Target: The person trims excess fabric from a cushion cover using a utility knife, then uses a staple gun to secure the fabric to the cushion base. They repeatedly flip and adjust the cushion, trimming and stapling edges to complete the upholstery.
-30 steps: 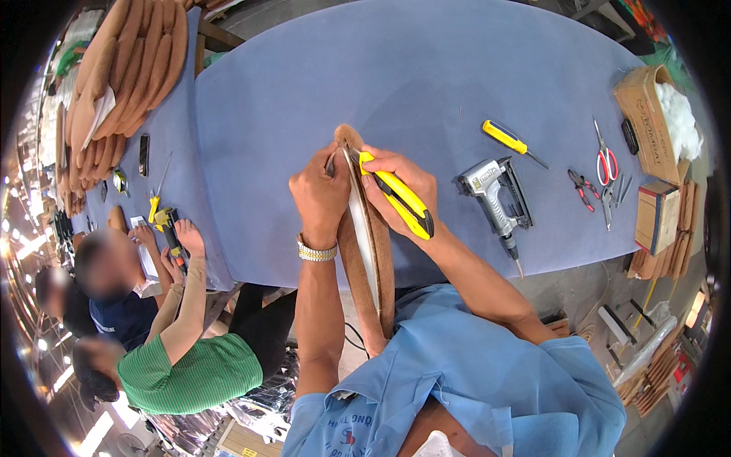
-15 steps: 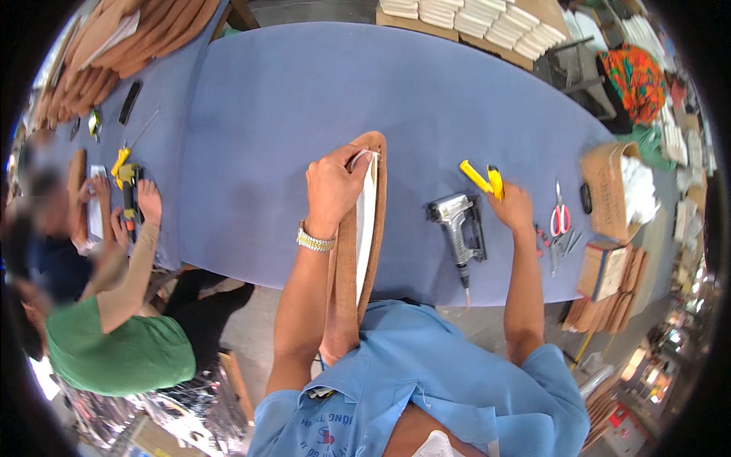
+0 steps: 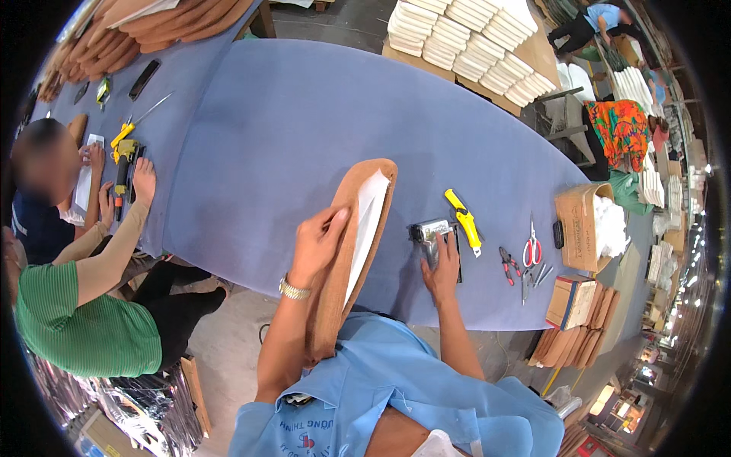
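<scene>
My left hand [image 3: 314, 244], with a watch at its wrist, grips the side of a long brown fabric-covered pad [image 3: 335, 305] with a rounded end. A white strip [image 3: 364, 236] shows along the pad's open face, and its lower end rests against my shirt. To the right, my right hand [image 3: 442, 270] is closed over the handle of a silver and black staple gun [image 3: 432, 228], which lies on the table and is partly hidden by my fingers. Just beyond that hand lies a yellow utility knife [image 3: 463, 217] on the blue table [image 3: 282, 129].
Red-handled scissors [image 3: 532, 247], pliers [image 3: 509, 263] and thin tools lie at right. An open carton [image 3: 576, 228] with white stuffing and a small box [image 3: 569, 301] stand beyond. At left two people work near a yellow-black tool [image 3: 123, 164]; brown pads [image 3: 114, 49] are piled far left.
My right hand has put down the yellow knife and moved left onto the staple gun. My left hand has shifted lower along the pad's side, and the pad's end has tilted right.
</scene>
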The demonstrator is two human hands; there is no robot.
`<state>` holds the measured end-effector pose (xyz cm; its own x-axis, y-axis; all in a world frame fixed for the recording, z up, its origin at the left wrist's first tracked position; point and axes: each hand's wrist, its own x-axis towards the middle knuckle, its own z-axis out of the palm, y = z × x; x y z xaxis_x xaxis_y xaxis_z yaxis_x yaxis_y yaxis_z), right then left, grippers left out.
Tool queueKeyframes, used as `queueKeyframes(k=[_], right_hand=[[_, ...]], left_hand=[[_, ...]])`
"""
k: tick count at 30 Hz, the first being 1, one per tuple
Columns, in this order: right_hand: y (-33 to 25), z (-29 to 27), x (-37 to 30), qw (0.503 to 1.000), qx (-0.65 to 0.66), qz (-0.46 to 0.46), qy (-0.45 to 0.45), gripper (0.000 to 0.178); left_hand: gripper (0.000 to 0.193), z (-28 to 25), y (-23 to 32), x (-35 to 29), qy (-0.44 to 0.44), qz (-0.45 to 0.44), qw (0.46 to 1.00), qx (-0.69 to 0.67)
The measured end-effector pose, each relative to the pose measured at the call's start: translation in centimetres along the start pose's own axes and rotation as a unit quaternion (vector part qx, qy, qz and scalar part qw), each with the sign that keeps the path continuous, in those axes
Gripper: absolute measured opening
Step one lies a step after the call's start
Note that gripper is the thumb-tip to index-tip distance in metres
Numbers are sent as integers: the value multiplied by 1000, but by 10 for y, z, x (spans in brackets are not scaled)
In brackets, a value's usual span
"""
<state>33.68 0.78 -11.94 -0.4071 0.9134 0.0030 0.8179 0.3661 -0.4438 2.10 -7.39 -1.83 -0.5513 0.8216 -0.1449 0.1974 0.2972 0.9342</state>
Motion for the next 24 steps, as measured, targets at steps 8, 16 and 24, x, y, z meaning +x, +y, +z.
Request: queueKeyframes(k=[8, 16, 24], right_hand=[[87, 6, -24, 996, -83, -4, 25, 79], [-43, -22, 110, 919, 391, 6, 52, 50], [-75, 9, 144, 698, 705, 122, -35, 55]], left_hand=[[53, -66, -160, -169, 31, -206, 965, 158], [64, -85, -133, -206, -26, -466, 857, -217], [60, -68, -129, -195, 121, -275, 950, 81]])
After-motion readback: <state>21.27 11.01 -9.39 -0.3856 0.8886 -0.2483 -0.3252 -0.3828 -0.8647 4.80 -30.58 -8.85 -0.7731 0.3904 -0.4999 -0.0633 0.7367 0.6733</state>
